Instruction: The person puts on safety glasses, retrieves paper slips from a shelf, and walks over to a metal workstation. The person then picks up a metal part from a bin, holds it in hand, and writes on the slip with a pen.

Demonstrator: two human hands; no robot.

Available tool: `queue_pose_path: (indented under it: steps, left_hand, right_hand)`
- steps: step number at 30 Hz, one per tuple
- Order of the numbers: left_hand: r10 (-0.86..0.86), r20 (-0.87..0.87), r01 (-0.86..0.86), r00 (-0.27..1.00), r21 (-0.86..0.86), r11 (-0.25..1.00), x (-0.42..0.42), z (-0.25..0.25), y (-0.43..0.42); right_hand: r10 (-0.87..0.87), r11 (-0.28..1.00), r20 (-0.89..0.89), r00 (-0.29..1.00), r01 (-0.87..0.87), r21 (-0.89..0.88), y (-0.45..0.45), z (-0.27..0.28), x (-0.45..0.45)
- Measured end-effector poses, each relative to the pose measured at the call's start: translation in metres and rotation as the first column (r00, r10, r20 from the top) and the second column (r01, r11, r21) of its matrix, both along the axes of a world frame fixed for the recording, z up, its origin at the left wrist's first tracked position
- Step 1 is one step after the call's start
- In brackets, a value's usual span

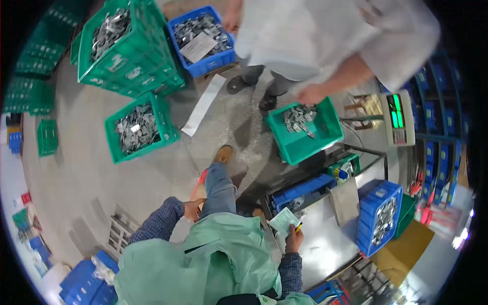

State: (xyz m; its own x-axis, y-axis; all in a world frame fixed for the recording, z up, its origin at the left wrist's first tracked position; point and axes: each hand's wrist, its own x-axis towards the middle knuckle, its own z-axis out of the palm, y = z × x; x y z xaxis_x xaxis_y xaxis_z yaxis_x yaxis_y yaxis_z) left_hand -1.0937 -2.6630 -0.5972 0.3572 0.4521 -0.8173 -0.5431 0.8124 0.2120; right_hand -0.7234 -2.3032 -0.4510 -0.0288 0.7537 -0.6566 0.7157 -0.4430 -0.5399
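Nearest, a green smock [213, 249]; right hand [294, 241] with fingers gripping 1 paper slip [282, 219] and 1 yellow pen [299, 228] near the metal tabletop [325, 251]; left hand [192, 209] beside the denim-clad leg [219, 195], its fingers' grip impossible to tell.

Glare is whitening the flat grey metal surface [325, 256] beside the bare right fingers [295, 234]; distortion is curving the edges.

paper slip [282, 220]: pale green, tilted | pen [299, 227]: yellow, apparently touching slip | both in right hand [294, 240]
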Motion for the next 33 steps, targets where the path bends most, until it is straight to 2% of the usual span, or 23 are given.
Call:
queue_pose_path:
  steps: [1, 4, 5, 7, 8, 10, 12, 13, 14, 16, 18, 19, 21, 22, 23, 25, 28, 29, 30, 31, 32, 33]
  left_hand:
    - [0.000, 0.011, 0.000, 1.000, 0.012, 1.000, -0.013, -0.006, 0.004]
    - [0.003, -0.030, -0.002, 1.000, 0.046, 0.999, -0.058, -0.030, 0.018]
    - [-0.001, -0.080, 0.005, 0.997, 0.053, 0.999, -0.070, -0.043, 0.023]
    - [-0.021, -0.227, 0.032, 0.974, 0.045, 0.998, -0.095, -0.075, 0.036]
    - [-0.050, -0.366, 0.057, 0.929, 0.010, 0.998, -0.107, -0.094, 0.043]
    - [-0.142, -0.647, 0.072, 0.749, -0.134, 0.988, -0.132, -0.145, 0.058]
    - [-0.204, -0.827, -0.055, 0.524, -0.272, 0.961, -0.158, -0.201, 0.064]
    - [-0.220, -0.875, -0.139, 0.431, -0.305, 0.942, -0.172, -0.228, 0.068]
    - [-0.200, -0.901, -0.236, 0.384, -0.305, 0.923, -0.183, -0.254, 0.071]
    - [-0.169, -0.944, -0.427, 0.283, -0.282, 0.859, -0.200, -0.300, 0.080]
    - [-0.136, -0.928, -0.461, 0.347, -0.295, 0.837, -0.218, -0.332, 0.091]
    - [-0.122, -0.920, -0.472, 0.372, -0.301, 0.829, -0.227, -0.351, 0.095]
    - [0.041, -0.909, -0.534, 0.414, -0.206, 0.820, -0.234, -0.422, 0.076]
    - [0.128, -0.895, -0.570, 0.427, -0.156, 0.807, -0.240, -0.432, 0.084]
    - [0.169, -0.842, -0.594, 0.513, -0.206, 0.777, -0.244, -0.438, 0.087]
    - [0.201, -0.880, -0.525, 0.430, -0.063, 0.849, -0.236, -0.517, 0.054]
    - [0.217, -0.922, -0.556, 0.320, 0.003, 0.831, -0.227, -0.529, 0.056]
    - [0.242, -0.925, -0.622, 0.294, 0.007, 0.783, -0.224, -0.520, 0.062]
    - [0.271, -0.932, -0.723, 0.242, 0.013, 0.691, -0.219, -0.493, 0.075]
    - [0.304, -0.940, -0.826, 0.156, 0.045, 0.562, -0.215, -0.460, 0.090]
    - [0.302, -0.952, -0.876, 0.059, 0.096, 0.473, -0.212, -0.428, 0.099]
    - [0.271, -0.962, -0.888, -0.019, 0.141, 0.437, -0.210, -0.393, 0.107]
  right_hand:
    - [0.031, 0.997, 0.060, 0.998, -0.027, -0.078, 0.003, 0.008, -0.025]
    - [0.085, 0.996, -0.131, 0.988, -0.086, 0.001, 0.002, 0.008, -0.099]
    - [0.182, 0.976, -0.074, 0.980, -0.190, -0.109, 0.011, -0.005, -0.103]
    - [0.286, 0.958, -0.100, 0.953, -0.287, 0.008, 0.015, -0.032, -0.131]
    - [0.334, 0.942, -0.113, 0.936, -0.328, 0.068, 0.017, -0.047, -0.142]
    - [0.394, 0.918, -0.047, 0.918, -0.391, 0.057, 0.019, -0.064, -0.158]
    - [0.443, 0.894, 0.018, 0.896, -0.444, 0.056, 0.026, -0.079, -0.170]
    - [0.439, 0.897, 0.011, 0.898, -0.439, 0.056, 0.027, -0.083, -0.180]
    - [0.386, 0.922, 0.148, 0.911, -0.373, -0.108, 0.034, -0.107, -0.161]
    - [0.393, 0.917, 0.150, 0.907, -0.399, 0.017, 0.037, -0.131, -0.151]
    - [0.386, 0.917, 0.125, 0.914, -0.395, 0.059, 0.042, -0.139, -0.150]
    - [0.315, 0.947, 0.173, 0.933, -0.322, 0.014, 0.045, -0.153, -0.135]
    - [0.182, 0.982, 0.028, 0.983, -0.183, 0.046, 0.042, -0.147, -0.161]
    - [0.089, 0.994, -0.069, 0.994, -0.084, 0.074, 0.042, -0.157, -0.164]
    - [0.167, 0.982, 0.038, 0.985, -0.170, 0.077, 0.046, -0.171, -0.149]
    - [0.307, 0.943, 0.256, 0.916, -0.329, 0.047, 0.050, -0.182, -0.113]
    - [0.071, 0.984, -0.026, 0.997, -0.066, 0.167, 0.035, -0.191, -0.135]
    - [0.051, 0.991, -0.028, 0.998, -0.047, 0.123, 0.032, -0.180, -0.148]
    - [0.082, 0.991, 0.004, 0.997, -0.082, 0.108, 0.031, -0.189, -0.124]
    - [0.200, 0.965, 0.122, 0.972, -0.217, 0.147, 0.028, -0.169, -0.144]
    - [0.304, 0.922, 0.235, 0.923, -0.348, 0.173, 0.026, -0.147, -0.173]
    - [0.327, 0.920, 0.255, 0.910, -0.368, 0.133, 0.025, -0.140, -0.170]
